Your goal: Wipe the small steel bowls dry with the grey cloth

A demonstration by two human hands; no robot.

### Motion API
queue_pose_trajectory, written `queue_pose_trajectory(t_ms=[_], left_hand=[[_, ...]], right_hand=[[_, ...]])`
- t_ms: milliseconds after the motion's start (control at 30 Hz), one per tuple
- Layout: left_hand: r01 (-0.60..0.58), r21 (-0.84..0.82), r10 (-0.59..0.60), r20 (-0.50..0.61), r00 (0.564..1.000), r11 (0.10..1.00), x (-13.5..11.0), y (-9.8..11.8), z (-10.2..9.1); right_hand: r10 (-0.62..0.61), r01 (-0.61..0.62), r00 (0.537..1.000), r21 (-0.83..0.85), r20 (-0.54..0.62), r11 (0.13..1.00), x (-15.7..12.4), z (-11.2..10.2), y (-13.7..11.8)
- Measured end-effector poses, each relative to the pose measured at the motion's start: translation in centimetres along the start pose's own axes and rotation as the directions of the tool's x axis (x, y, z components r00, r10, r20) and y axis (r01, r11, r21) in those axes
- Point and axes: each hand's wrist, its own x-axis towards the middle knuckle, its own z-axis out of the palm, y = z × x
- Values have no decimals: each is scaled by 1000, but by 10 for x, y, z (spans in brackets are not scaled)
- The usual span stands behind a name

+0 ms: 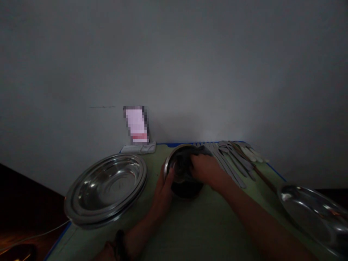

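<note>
In the middle of the table, a round metal bowl [169,159] stands tilted with its hollow facing me. My left hand [164,181] grips its left side, thumb over the rim and fingers behind. My right hand [208,168] is closed at the right side of the bowl, pressing a dark cloth [184,161] against its inside. Part of the cloth sticks out past the far rim. The fingertips of my right hand are hidden by the cloth and the dim light.
Stacked metal basins [106,214] stand on the left. Several spoons and other cutlery [233,159] lie at the back right, near a large metal pan [307,210]. A lit phone [137,125] leans on the wall behind a white folded item [140,148].
</note>
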Motion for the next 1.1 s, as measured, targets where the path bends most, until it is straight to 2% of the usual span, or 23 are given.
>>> queue_pose_trajectory(t_ms=[100, 200, 300, 400, 467, 567, 667, 767, 867, 967, 1100], left_hand=[[64, -18, -64, 1, 998, 998, 4, -6, -2], [73, -61, -72, 15, 997, 995, 10, -11, -6], [52, -76, -49, 50, 998, 996, 12, -12, -8], [35, -65, -31, 63, 998, 997, 12, -11, -7], [39, -65, -36, 40, 999, 997, 11, -10, -6], [56, -82, -55, 16, 998, 995, 11, -8, -5], [64, -131, -57, 54, 997, 989, 9, -7, -4], [75, -146, -68, 56, 996, 986, 9, -7, -4], [82, -137, -77, 40, 996, 987, 10, -7, -5], [62, -133, -61, 7, 998, 989, 10, -6, -5], [32, -81, -35, -46, 998, 996, 7, -1, -3]], right_hand=[[22, -17, 995, 50, -95, 999, 6, 10, -5], [7, 66, 972, 300, -236, 952, 12, 30, -16], [-34, 210, 954, 581, -298, 786, 16, 45, -21], [-175, 289, 957, 771, -230, 568, 17, 50, -20], [-268, 287, 949, 810, -167, 511, 15, 48, -18], [-341, 261, 937, 800, -75, 540, 12, 44, -14], [-402, 228, 915, 791, 25, 568, 9, 40, -12], [-448, 214, 891, 804, 73, 555, 8, 38, -10], [-420, 224, 907, 804, 35, 550, 8, 40, -13], [-336, 270, 938, 779, -81, 566, 5, 44, -18], [-295, 321, 938, 786, -185, 529, 3, 49, -22]])
